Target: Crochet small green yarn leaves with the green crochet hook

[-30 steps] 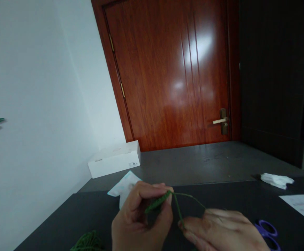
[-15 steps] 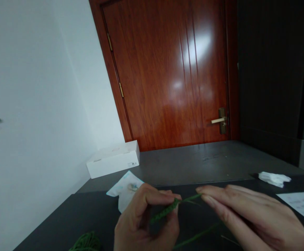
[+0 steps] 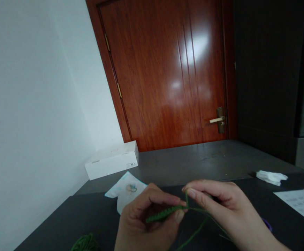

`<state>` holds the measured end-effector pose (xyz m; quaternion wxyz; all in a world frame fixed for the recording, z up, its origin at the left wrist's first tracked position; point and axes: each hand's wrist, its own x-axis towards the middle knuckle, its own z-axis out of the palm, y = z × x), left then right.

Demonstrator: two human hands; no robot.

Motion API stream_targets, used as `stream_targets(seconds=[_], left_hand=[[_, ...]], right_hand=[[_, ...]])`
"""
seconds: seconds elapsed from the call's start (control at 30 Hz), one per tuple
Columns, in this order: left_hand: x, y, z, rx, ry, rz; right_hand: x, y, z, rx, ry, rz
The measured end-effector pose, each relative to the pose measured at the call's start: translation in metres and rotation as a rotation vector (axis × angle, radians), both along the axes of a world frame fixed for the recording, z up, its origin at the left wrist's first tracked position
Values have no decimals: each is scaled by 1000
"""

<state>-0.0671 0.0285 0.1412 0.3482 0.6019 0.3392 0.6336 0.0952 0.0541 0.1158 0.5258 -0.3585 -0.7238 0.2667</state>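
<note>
A dark tabletop (image 3: 55,223) extends toward a reddish-brown wooden door (image 3: 154,80). Above its near part, the left hand (image 3: 137,225) pinches a narrow green knitted-looking yarn strip (image 3: 165,213) near its right end; the right hand (image 3: 225,204) grips a thin green strand (image 3: 187,198) at that end. The strip is probably light, soft and pliable, best held beside the strand. A loose green yarn length (image 3: 194,237) below could snag; a green yarn ball (image 3: 85,243) lies left.
</note>
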Motion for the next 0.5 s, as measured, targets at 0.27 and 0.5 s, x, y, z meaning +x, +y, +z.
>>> stream_targets(seconds=[0.27, 0.5], left_hand=[[-4, 7, -7, 128, -41, 29], [-8, 4, -8, 218, 70, 277]], right_hand=[[-8, -1, -6, 102, -83, 59], [-18, -15, -16, 505, -200, -40]])
